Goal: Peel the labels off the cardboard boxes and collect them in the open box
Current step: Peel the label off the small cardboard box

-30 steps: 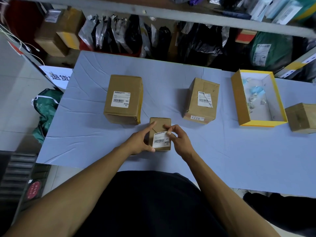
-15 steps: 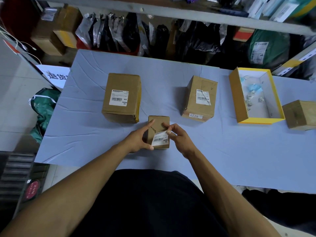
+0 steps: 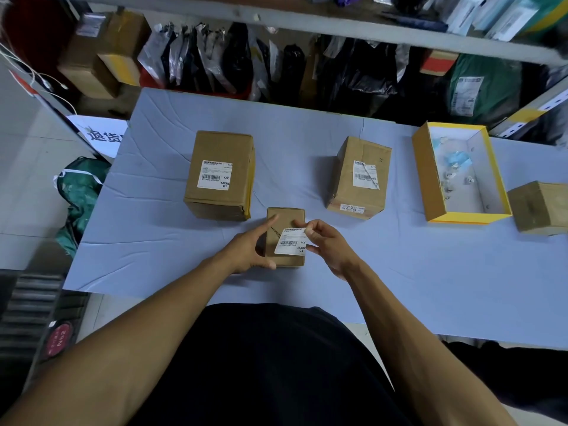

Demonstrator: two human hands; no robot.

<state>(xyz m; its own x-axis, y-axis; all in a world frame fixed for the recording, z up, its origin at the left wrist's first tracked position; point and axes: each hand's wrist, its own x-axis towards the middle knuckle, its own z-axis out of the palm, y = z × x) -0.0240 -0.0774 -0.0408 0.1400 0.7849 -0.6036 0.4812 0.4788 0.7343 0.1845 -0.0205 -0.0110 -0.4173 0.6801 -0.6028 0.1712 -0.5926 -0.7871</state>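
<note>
One camera is sitting on the person's head, looking forward and steeply down over the torso and both forearms. It is facing across the table toward the shelves at the far side, which are filling the top of the view. The wide lens is bending straight edges near the borders. The hands are lying near the middle, close under the camera; the far boxes are lying beyond them, and the floor is showing at the left. No second view is being given, so nothing is being shared.
</note>
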